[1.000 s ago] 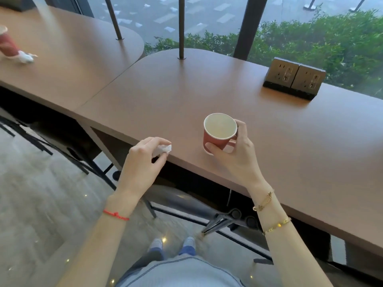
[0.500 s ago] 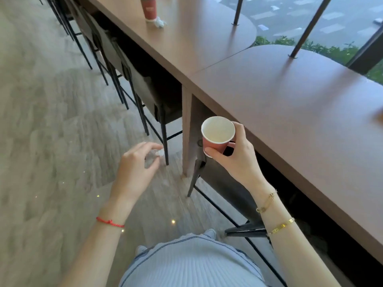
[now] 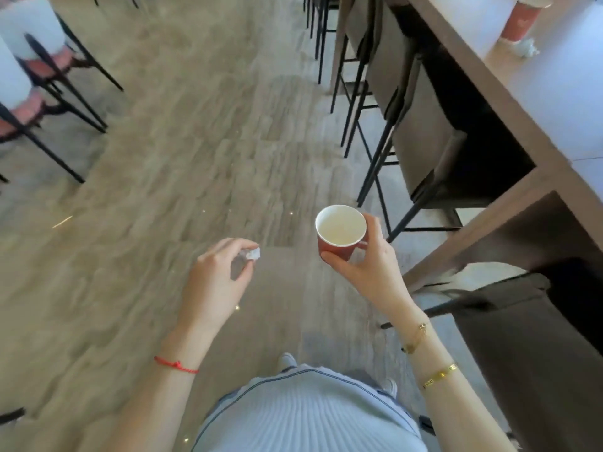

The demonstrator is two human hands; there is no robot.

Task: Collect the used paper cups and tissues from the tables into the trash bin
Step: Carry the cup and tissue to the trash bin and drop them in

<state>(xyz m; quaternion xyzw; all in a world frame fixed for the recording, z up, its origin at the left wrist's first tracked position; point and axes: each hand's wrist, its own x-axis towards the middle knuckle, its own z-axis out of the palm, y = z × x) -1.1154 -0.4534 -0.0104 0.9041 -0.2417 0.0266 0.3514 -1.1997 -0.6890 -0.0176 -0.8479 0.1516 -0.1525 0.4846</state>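
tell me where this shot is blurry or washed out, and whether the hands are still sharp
Head view: motion blur smears the floor and the chairs at upper left; glare bleaches the table top pale at right, washing out the far cup. The left hand with its tissue and the right hand holding the red cup stay fairly sharp.

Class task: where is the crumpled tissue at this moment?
In the head view, the crumpled tissue sits just left of centre, pinched at the fingertips of the left hand over the floor, beside the red paper cup held in the right hand.
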